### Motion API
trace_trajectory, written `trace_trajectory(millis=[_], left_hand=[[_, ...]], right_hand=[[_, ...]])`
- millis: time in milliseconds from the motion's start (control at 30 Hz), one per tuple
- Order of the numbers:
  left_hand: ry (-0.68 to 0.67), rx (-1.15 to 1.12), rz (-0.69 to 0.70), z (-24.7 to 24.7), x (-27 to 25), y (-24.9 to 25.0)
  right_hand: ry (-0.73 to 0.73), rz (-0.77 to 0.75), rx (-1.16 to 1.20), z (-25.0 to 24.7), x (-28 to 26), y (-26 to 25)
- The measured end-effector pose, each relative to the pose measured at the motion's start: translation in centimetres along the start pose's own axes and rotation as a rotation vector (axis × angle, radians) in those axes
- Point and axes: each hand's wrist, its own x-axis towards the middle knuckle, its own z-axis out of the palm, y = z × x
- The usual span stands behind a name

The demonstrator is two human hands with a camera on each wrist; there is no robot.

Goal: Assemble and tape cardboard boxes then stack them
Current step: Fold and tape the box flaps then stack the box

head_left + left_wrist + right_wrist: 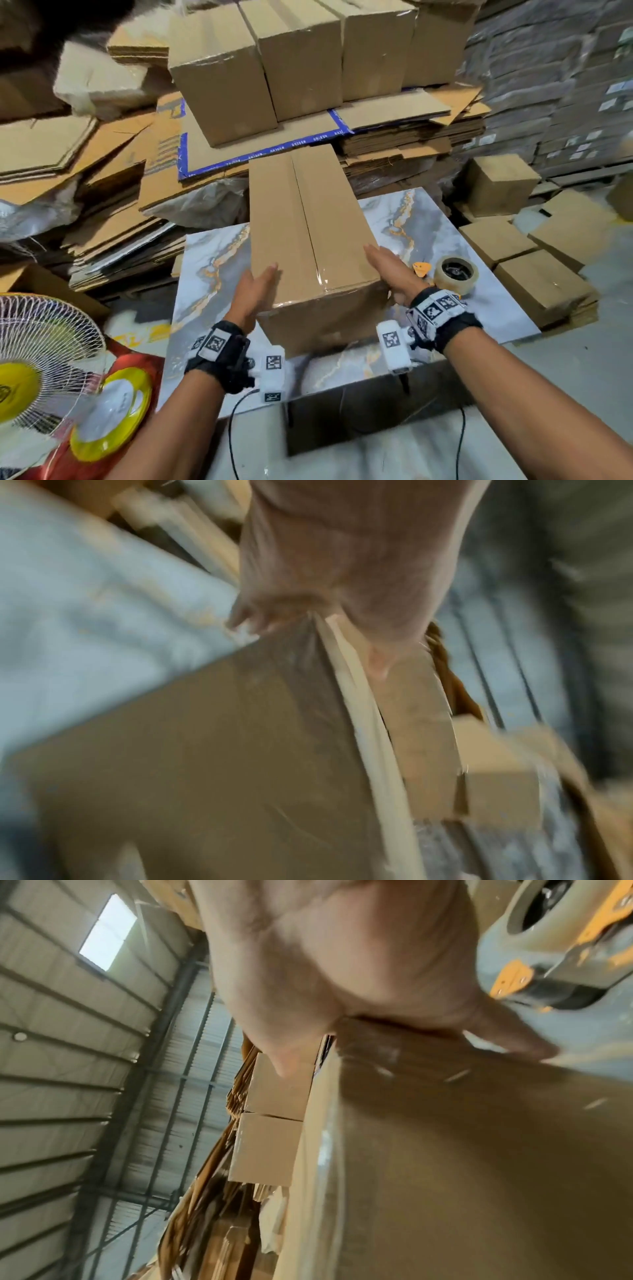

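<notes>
Head view: the long brown taped cardboard box [308, 233] sits on the marble-patterned table [411, 219]; left hand [255, 291] and right hand [390, 270] press its near corners, fingers straight, grasping nothing. Clear tape roll [456, 274] lies nearby.

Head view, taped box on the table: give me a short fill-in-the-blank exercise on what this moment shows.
1. The box lies on the marble-patterned ____.
2. Clear ____ runs along the seam on the top of the box.
3. The left hand and right hand press flat on opposite ____ of the box.
4. The tape dispenser rests beside the ____ hand.

Missing words: table; tape; sides; right
</notes>
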Motion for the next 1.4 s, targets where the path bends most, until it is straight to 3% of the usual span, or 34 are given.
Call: trace_trajectory(millis=[133,300,433,600,700,900,1100,1233,1300,1400], left_hand=[[-0.021,0.051,0.076,-1.4,0.6,2.7],[0.001,0.054,0.241,-5.2,0.5,11.6],[0.035,-0.038,0.431,-7.1,0.8,18.7],[0.015,-0.194,0.595,-8.1,2.8,27.8],[-0.108,-0.276,0.721,-8.2,4.6,33.3],[-0.183,0.033,1.055,-7.2,13.0,43.1],[0.117,0.009,1.070,-4.7,28.9,53.7],[0.524,0.280,1.153,-2.3,39.0,56.9],[0.565,0.554,1.055,-1.1,42.9,57.0],[0.579,0.808,0.774,-0.6,47.5,57.0]], right_hand=[[0.074,-0.088,-0.107,0.8,-1.0,-3.6],[0.059,-0.183,-0.169,0.0,-4.5,-11.9],[0.088,-0.393,-0.161,-1.2,-5.6,-18.2],[0.215,-0.577,-0.181,-3.2,-2.4,-26.9],[0.252,-0.696,-0.079,-4.4,0.5,-32.2],[0.421,-0.946,-0.072,-7.2,8.6,-42.4],[0.430,-1.183,-0.247,-8.6,22.5,-52.6],[0.435,-1.157,-0.410,-8.5,33.0,-57.2],[0.369,-1.055,-0.466,-7.7,37.6,-57.8],[0.279,-0.938,-0.550,-6.1,42.8,-57.2]])
